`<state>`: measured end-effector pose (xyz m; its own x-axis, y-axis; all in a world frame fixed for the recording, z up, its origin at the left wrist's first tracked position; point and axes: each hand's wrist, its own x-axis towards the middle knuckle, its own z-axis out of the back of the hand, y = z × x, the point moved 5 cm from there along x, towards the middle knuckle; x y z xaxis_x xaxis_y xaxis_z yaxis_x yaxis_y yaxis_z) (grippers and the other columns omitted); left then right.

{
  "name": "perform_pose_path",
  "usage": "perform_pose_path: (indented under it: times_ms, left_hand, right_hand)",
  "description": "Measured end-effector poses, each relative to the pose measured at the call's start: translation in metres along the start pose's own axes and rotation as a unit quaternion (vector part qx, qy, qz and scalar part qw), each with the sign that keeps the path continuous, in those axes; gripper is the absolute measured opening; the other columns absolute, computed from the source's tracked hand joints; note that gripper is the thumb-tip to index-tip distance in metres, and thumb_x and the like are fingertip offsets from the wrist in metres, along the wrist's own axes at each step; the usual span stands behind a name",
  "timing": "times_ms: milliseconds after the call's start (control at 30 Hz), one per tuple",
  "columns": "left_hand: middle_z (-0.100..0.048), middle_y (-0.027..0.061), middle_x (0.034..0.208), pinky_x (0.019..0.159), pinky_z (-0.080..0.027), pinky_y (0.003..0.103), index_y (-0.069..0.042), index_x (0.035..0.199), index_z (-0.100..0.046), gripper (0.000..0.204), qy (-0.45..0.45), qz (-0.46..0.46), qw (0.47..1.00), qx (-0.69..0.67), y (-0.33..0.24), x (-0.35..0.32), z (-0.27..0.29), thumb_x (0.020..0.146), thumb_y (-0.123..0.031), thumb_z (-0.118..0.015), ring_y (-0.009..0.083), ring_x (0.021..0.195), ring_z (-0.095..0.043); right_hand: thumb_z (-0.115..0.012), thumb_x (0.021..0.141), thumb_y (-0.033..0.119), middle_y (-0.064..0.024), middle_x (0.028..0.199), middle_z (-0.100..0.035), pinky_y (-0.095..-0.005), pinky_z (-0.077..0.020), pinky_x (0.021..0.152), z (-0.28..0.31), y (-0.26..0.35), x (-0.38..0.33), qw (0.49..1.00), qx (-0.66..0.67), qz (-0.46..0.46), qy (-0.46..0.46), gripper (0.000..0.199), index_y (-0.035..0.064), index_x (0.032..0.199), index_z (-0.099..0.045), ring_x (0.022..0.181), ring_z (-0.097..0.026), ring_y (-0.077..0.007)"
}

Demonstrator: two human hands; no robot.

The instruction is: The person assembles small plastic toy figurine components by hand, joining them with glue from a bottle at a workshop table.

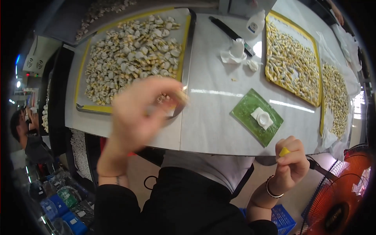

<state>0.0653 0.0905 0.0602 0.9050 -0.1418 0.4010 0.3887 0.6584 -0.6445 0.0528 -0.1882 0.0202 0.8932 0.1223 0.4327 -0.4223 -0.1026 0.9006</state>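
Note:
My left hand [135, 111] is raised at the near right corner of a yellow-rimmed tray [81, 78] heaped with small whitish and yellowish pieces. It is smeared by motion, so whether its curved fingers grip anything is unclear. Partly behind it shows a round shiny dish [181, 109] with a few small bits inside. My right hand [291, 162] is closed just off the table's front edge, a small yellow piece [284, 151] showing at its fingertips. Up and left of that hand lies a green mat [250, 107], bearing a white pad with a small round white cup [263, 119].
A second yellow-rimmed tray [293, 58] of small elongated pieces stands at the right, with more pieces beyond it. Crumpled white tissue [235, 55], a black-handled tool [225, 27] and a white bottle [256, 22] are at the back. An orange fan [344, 184] stands low at right.

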Motion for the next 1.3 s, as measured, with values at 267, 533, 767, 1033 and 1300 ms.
perform_pose_path:
  times_ms: [267,533,767,1033,1300]
  left_hand:
    - [-0.045,0.0124,0.131,0.103,-0.027,0.041,-0.012,0.119,-0.053,0.041,0.119,0.018,0.944,0.307,0.089,0.011,0.047,0.079,-0.019,-0.059,0.032,0.126,-0.035]
    - [-0.046,0.0119,0.131,0.104,-0.026,0.042,-0.013,0.119,-0.054,0.037,0.085,0.057,0.941,0.322,0.136,0.016,0.088,0.085,-0.026,-0.055,0.0311,0.13,-0.03]
    - [-0.044,0.0108,0.133,0.101,-0.031,0.039,-0.013,0.122,-0.054,0.041,0.235,0.113,0.945,0.195,0.126,0.055,0.105,0.082,-0.022,-0.06,0.0263,0.127,-0.037]
    - [-0.065,0.011,0.093,0.074,-0.049,0.036,-0.011,0.103,-0.06,0.028,-0.032,0.096,0.945,0.311,0.275,0.144,0.142,0.081,-0.027,-0.063,0.0256,0.087,-0.063]
    - [-0.063,0.0158,0.081,0.066,-0.048,0.04,-0.01,0.097,-0.059,0.015,-0.026,0.053,0.922,0.383,0.303,0.137,0.156,0.084,-0.016,-0.056,0.0324,0.077,-0.062]
  right_hand:
    - [-0.065,0.075,0.016,-0.0057,0.068,-0.051,-0.0258,-0.0325,0.055,0.007,-0.004,0.002,0.999,-0.022,-0.031,0.025,0.018,-0.0006,0.07,-0.06,0.062,-0.044,-0.0154]
    - [-0.064,0.075,0.014,-0.0052,0.065,-0.051,-0.0251,-0.0316,0.054,0.024,-0.005,-0.005,0.999,-0.034,-0.034,0.0,0.017,-0.0014,0.07,-0.06,0.06,-0.043,-0.0147]
    - [-0.062,0.075,0.011,-0.0052,0.065,-0.05,-0.0251,-0.0314,0.055,0.03,-0.014,-0.005,0.999,-0.026,-0.044,-0.016,0.014,-0.0022,0.071,-0.059,0.061,-0.043,-0.0146]
    - [-0.062,0.075,0.011,-0.0053,0.065,-0.052,-0.0257,-0.0324,0.055,0.025,0.011,-0.008,0.998,-0.064,-0.015,0.0,0.013,-0.0017,0.071,-0.06,0.06,-0.044,-0.0145]
    - [-0.064,0.071,0.009,-0.0061,0.065,-0.055,-0.0252,-0.0355,0.055,0.048,0.017,-0.007,0.993,-0.117,-0.036,-0.008,0.01,-0.001,0.073,-0.062,0.06,-0.048,-0.0158]
